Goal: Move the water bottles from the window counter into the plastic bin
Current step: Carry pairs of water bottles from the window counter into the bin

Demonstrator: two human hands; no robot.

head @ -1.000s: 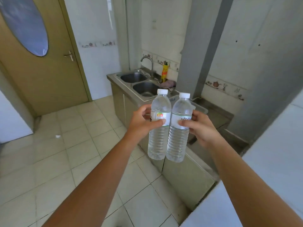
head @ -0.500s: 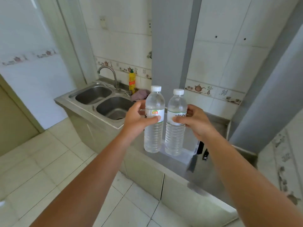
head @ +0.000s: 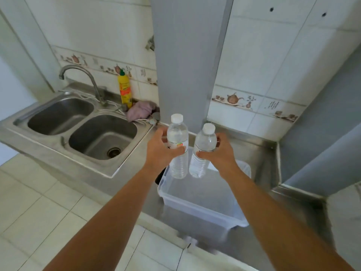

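Note:
Two clear water bottles with white caps are held upright side by side over the far end of a translucent plastic bin. My left hand grips the left bottle, which has a red and green label. My right hand grips the right bottle, tilted slightly left. Both bottle bottoms hang just above or inside the bin's far rim; I cannot tell if they touch it. The bin stands on a steel counter and looks empty.
A double steel sink with a tap lies to the left. A yellow detergent bottle and a pink cloth sit behind it. A grey pillar rises behind the bin. Tiled floor lies at lower left.
I have come up to the counter and my view has tipped down. Both hands carried the bottles forward and lower, from in front of the counter to over the bin.

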